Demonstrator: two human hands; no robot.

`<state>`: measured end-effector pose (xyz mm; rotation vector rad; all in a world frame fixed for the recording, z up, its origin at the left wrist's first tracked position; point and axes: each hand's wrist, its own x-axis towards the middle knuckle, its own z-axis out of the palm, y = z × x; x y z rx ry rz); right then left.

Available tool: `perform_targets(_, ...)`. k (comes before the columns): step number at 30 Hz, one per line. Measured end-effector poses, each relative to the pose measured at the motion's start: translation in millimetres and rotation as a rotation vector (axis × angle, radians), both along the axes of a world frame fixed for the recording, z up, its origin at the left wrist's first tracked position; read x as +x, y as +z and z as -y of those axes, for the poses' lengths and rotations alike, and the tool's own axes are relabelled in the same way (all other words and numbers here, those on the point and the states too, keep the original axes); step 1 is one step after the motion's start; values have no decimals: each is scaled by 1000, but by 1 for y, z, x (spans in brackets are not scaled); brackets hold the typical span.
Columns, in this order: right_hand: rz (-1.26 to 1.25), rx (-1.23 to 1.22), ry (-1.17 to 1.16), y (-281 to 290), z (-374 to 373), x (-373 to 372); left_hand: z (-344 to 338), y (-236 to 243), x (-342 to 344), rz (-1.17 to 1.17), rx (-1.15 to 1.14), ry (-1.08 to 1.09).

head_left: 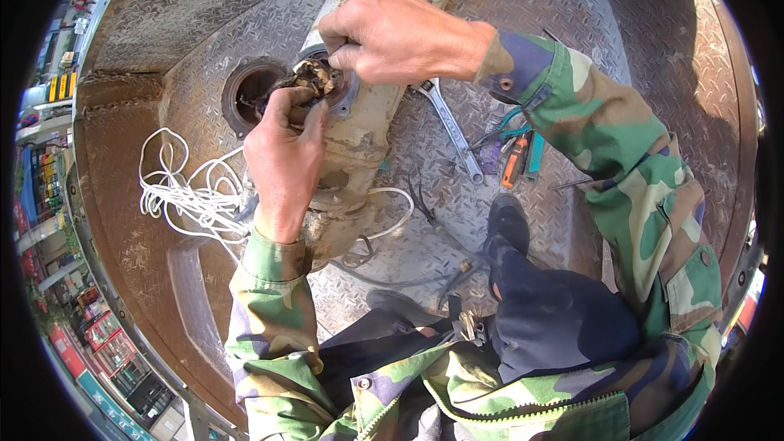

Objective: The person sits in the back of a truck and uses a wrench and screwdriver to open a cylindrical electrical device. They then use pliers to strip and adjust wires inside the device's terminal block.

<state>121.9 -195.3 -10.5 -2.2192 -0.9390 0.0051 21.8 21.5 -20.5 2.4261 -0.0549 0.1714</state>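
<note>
A large, dirty metal cylinder [359,126], which looks like a motor or pump body, lies in front of me. A round port on its upper side holds a bunch of dark, blackened wires [314,77] with yellowish bits. My left hand [286,151] is closed at the near edge of this bunch, thumb and fingers pinching the wires. Above the port, my right hand [392,37] has its fingers curled and pressed together. What sits between those fingertips, if anything, is hidden. Left of the wires is a round, flanged opening [231,102] with a rusty rim.
White cord [192,204] lies loosely coiled at left. A wrench [453,132], an orange-handled screwdriver [514,163] and teal-handled pliers [513,124] rest on the tread-plate floor [433,212] at right. A grey cable [384,283] runs near my feet. Rusty curved walls [122,188] enclose the space.
</note>
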Motion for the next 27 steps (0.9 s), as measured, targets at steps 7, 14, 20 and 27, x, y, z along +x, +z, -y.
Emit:
perform_targets(7, -905, 150, -211, 12, -5, -5, 21, -11, 14, 260, 119, -48)
perform_targets(14, -775, 398, -31, 2, 29, -18, 19, -12, 12, 243, 42, -43)
perform_targets(20, -161, 348, 42, -37, 21, -28, 17, -12, 13, 224, 28, -72)
perform_targets(27, 167, 239, 179, -21, 21, -16, 15, -15, 12, 302, 91, -108)
